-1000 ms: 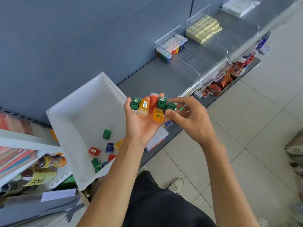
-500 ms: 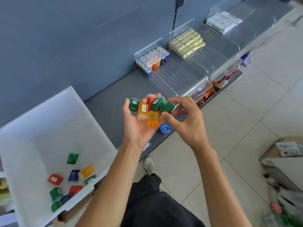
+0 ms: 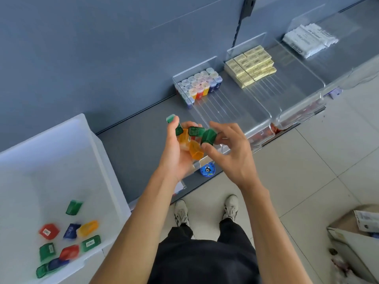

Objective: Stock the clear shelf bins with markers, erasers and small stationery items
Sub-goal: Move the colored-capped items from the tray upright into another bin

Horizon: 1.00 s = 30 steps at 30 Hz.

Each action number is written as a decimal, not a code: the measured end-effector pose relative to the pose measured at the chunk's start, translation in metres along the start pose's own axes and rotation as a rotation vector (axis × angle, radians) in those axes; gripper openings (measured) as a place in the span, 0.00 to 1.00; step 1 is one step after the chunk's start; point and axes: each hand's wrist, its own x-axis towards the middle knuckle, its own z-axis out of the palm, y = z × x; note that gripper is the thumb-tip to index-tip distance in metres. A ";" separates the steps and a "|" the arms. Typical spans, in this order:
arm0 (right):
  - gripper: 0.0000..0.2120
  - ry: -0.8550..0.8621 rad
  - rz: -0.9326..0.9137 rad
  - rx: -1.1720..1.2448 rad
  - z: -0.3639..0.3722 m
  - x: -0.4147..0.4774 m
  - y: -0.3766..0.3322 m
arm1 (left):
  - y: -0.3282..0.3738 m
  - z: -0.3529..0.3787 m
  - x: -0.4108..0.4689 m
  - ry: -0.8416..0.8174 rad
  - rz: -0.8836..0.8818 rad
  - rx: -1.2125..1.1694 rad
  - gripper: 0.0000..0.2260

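Gray shelf runs below & past both hands. Big white tub sits far L of the L hand, w/ loose cases in red, green, blue & orange on its floor. Clear bin lies just past the R hand, up & a bit R. Its back end holds stocked cases stood up in rows. The next bin further R has yellow erasers, & past that are white packs. Brown box is on the floor, low & far R of the R hand.

L hand is palm up, fingers curled round a handful of orange & green cases, thumb on a green one. R hand is right beside it. Its thumb & fingers pinch a green case at the top of the handful. Can't tell if that case touches the rest. Small blue round tin is at the shelf edge, just below & btwn the 2 hands.
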 end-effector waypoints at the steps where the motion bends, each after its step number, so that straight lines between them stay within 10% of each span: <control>1: 0.23 -0.019 -0.006 0.009 -0.003 0.006 0.004 | 0.000 0.004 0.005 0.031 0.019 0.014 0.22; 10: 0.22 -0.219 -0.106 0.085 -0.059 0.062 0.032 | -0.031 0.077 0.034 0.311 0.192 0.072 0.20; 30: 0.26 -0.500 -0.035 0.110 -0.030 0.139 0.048 | -0.008 0.058 0.086 0.388 0.306 -0.054 0.04</control>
